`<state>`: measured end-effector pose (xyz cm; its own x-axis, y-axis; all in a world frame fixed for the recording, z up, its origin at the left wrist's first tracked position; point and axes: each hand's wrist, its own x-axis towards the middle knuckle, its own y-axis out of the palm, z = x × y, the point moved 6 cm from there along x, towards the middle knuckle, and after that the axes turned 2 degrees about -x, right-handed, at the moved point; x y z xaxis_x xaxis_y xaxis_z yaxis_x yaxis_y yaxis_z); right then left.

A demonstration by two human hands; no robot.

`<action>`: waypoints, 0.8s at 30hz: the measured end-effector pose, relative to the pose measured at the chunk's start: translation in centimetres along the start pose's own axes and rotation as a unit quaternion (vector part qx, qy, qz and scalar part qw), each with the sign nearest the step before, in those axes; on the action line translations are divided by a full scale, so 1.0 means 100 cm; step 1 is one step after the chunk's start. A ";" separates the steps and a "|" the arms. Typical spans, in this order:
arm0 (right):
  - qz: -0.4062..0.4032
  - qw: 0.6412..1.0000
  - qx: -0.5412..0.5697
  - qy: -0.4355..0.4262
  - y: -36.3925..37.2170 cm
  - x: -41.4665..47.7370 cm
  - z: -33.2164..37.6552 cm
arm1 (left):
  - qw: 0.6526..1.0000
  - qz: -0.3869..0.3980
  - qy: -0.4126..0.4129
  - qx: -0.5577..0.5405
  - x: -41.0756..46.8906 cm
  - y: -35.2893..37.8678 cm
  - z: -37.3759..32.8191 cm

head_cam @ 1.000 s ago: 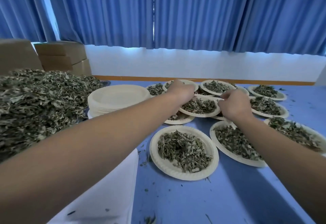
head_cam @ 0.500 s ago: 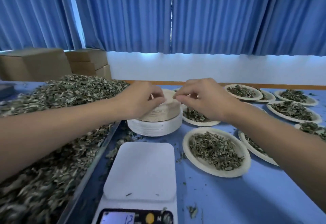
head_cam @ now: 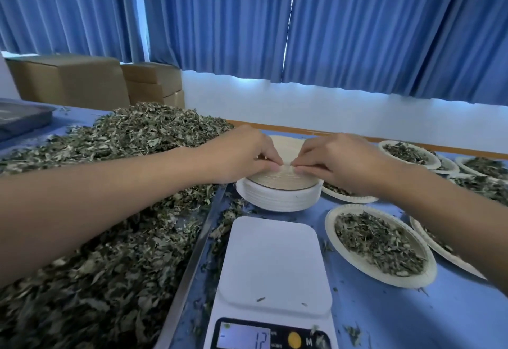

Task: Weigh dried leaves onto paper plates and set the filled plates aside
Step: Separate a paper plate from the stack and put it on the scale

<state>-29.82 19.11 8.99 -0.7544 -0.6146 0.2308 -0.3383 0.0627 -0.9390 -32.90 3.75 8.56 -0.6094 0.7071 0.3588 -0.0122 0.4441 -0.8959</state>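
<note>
Dried leaves [head_cam: 96, 266], grey-green, curled and flaky, lie heaped in a shallow metal tray [head_cam: 191, 271] that fills the left side of a blue worktop [head_cam: 384, 318]. Loose crumbs of leaf are scattered on the worktop beside it.

Just right of the heap stands a stack of paper plates [head_cam: 277, 200], round and off-white. Its lower part is smooth-sided, and its upper part is beige with finely ridged edges. The left hand [head_cam: 247, 156] and the right hand [head_cam: 338, 161] both pinch the near rim at the top of the stack, fingers curled and fingertips almost meeting.

In front of the stack sits a white plastic kitchen scale [head_cam: 275, 260] with a bare, rounded rectangular platform. Its lit display [head_cam: 244, 337] reads "12" with a dash to the left. Beside it are a yellow round button [head_cam: 294, 339] and the letter "M" [head_cam: 309, 342].

To the right of the scale, a filled plate [head_cam: 330, 225] with a fluted rim holds a flat layer of leaves. More filled plates [head_cam: 434, 163] lie further right and back. Brown cardboard boxes [head_cam: 68, 82] and pleated blue curtains [head_cam: 357, 32] stand behind.

Half a second earlier the hands were already on the stack, fingertips further apart. A second ago both reached out over the filled plates. The display read "12" half a second ago as well.
</note>
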 end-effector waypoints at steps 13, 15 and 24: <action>-0.001 0.998 -0.051 -0.040 -0.003 0.002 0.007 | 0.989 0.009 0.086 0.116 0.000 0.002 -0.009; 0.001 0.994 -0.096 -0.052 -0.001 0.000 0.009 | 0.979 0.022 0.102 0.173 -0.001 0.003 -0.013; -0.095 0.979 -0.172 -0.050 0.001 -0.006 0.015 | 0.973 -0.011 0.104 0.207 -0.001 -0.005 -0.019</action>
<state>-28.54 18.27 8.34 -0.6068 -0.7130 0.3513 -0.6495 0.1901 -0.7362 -31.28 4.47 9.51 -0.4330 0.8150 0.3851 -0.3667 0.2310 -0.9012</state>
